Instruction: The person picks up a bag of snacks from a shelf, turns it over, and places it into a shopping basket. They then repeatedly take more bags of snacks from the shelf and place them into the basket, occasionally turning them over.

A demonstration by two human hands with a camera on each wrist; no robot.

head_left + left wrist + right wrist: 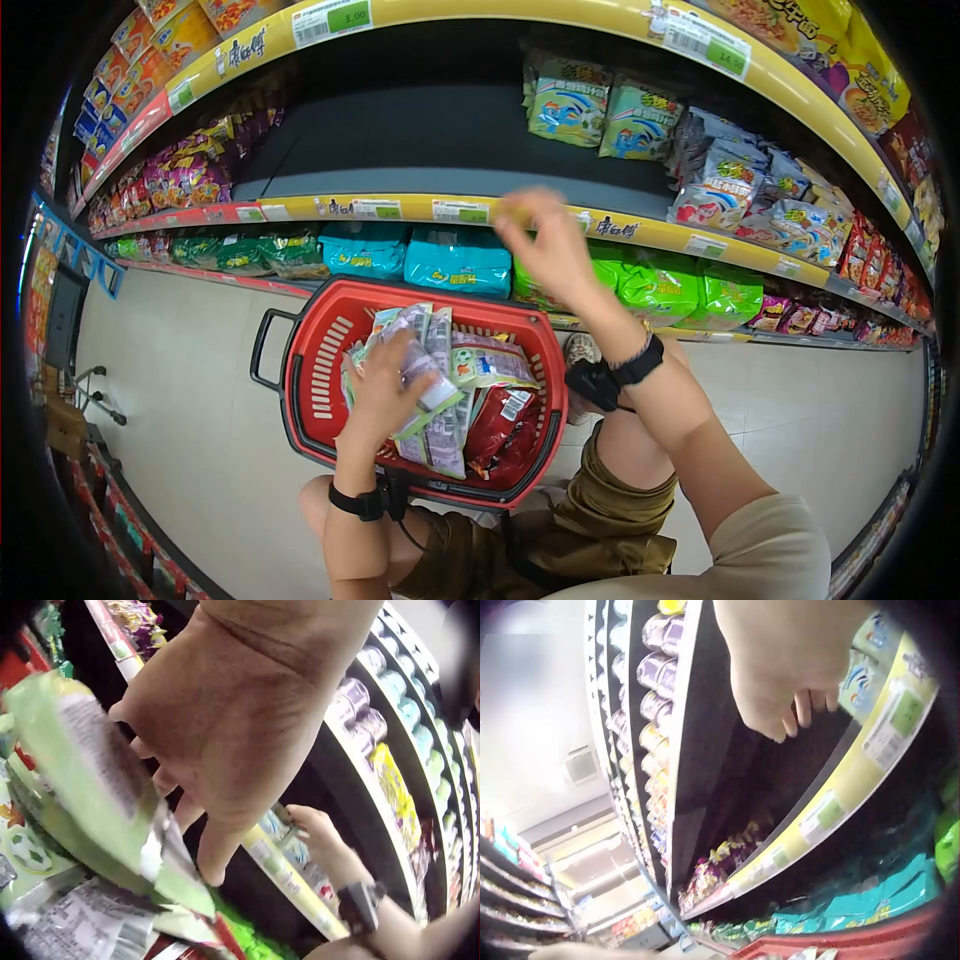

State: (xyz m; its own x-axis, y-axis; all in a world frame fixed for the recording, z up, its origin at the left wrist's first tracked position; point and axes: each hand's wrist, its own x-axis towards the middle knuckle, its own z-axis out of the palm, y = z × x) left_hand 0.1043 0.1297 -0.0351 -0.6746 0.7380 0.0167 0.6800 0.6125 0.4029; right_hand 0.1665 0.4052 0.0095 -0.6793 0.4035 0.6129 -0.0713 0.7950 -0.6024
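Observation:
Over the red shopping basket (pixel 305 345), my left hand (pixel 380 385) touches a pale green and lilac snack bag (pixel 432 388), its fingers and thumb spread apart. In the left wrist view that green bag (pixel 79 765) partly covers the fingers of the left hand (pixel 225 720). My right hand (pixel 548 240), blurred in the head view, is raised in front of the middle shelf's yellow edge. The right wrist view shows the right hand (pixel 799 671) with loosely bent fingers and nothing in them, near blue-green packets (pixel 859 682) on the shelf.
More lilac-green bags and a dark red packet (pixel 500 435) lie in the basket. Blue-green packets (pixel 568 100) and silvery packets (pixel 720 185) stand on the middle shelf's right side. Teal packs (pixel 457 262) and bright green packs (pixel 660 285) line the shelf below, close behind the basket.

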